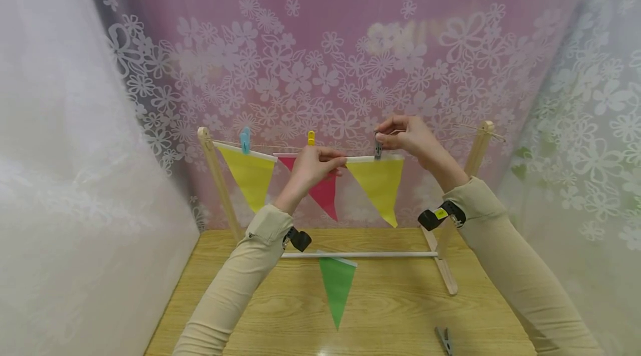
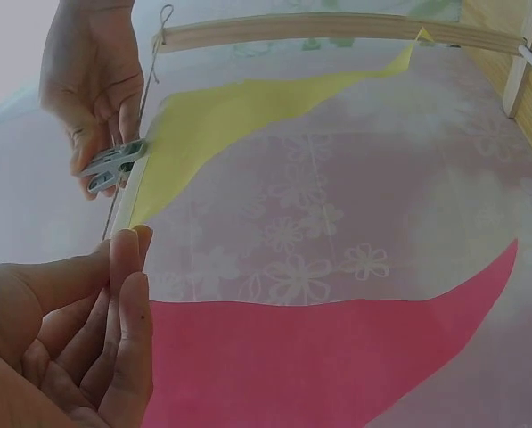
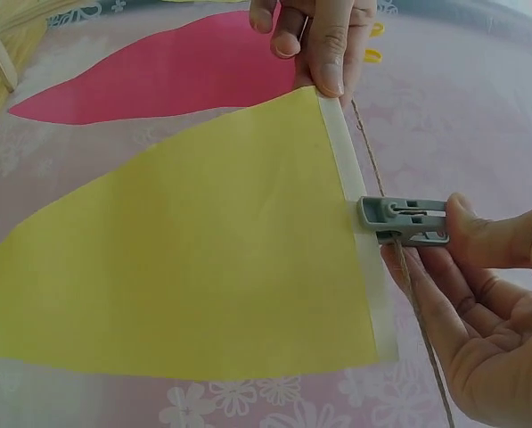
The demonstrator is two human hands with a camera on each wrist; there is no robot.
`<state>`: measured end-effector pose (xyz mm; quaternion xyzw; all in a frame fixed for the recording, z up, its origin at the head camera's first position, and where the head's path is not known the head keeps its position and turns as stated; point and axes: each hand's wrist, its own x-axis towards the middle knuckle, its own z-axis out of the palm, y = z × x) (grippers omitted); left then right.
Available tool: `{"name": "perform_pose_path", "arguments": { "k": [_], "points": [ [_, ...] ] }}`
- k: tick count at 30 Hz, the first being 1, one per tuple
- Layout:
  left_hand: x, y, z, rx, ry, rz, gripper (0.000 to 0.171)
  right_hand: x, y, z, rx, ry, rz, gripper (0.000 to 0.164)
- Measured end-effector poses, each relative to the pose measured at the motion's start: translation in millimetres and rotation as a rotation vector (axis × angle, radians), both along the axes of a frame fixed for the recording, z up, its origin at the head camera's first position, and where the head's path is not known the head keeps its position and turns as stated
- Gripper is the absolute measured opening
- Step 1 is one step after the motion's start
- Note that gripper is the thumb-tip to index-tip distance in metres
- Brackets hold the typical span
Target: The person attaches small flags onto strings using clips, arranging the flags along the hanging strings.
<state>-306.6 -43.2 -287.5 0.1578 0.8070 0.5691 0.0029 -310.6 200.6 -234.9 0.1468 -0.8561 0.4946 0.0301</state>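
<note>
In the head view a yellow triangular pennant (image 1: 379,184) with a white top band hangs at the right part of a thin twine (image 3: 430,343). My left hand (image 1: 311,168) pinches its upper left corner between thumb and fingers. A grey clothespin (image 3: 404,221) sits on the middle of the white band, at the twine. My right hand (image 1: 412,138) pinches the clothespin's handle end. Behind my left hand hangs a red pennant (image 1: 324,196), partly hidden, under a yellow clothespin (image 1: 311,137). Further left, a blue clothespin (image 1: 245,140) holds another yellow pennant (image 1: 248,175).
Wooden posts stand left (image 1: 218,183) and right (image 1: 477,150), with the twine between them and a white rod (image 1: 380,255) low down. A green pennant (image 1: 338,289) and a loose grey clothespin (image 1: 443,339) lie on the wooden table (image 1: 400,311). A flowered curtain (image 1: 320,22) stands behind.
</note>
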Motion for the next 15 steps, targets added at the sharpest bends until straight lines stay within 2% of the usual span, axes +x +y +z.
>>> {"name": "perform_pose_path", "arguments": {
  "k": [6,15],
  "points": [
    [-5.8,3.2,-0.2,-0.017,0.02,0.018,0.023,-9.2,3.1,-2.1,0.017,-0.009,0.019,0.039],
    [-6.4,4.6,0.1,-0.018,0.009,0.032,0.022,-12.9,3.8,-3.0,0.014,-0.01,0.018,0.039]
  ]
}}
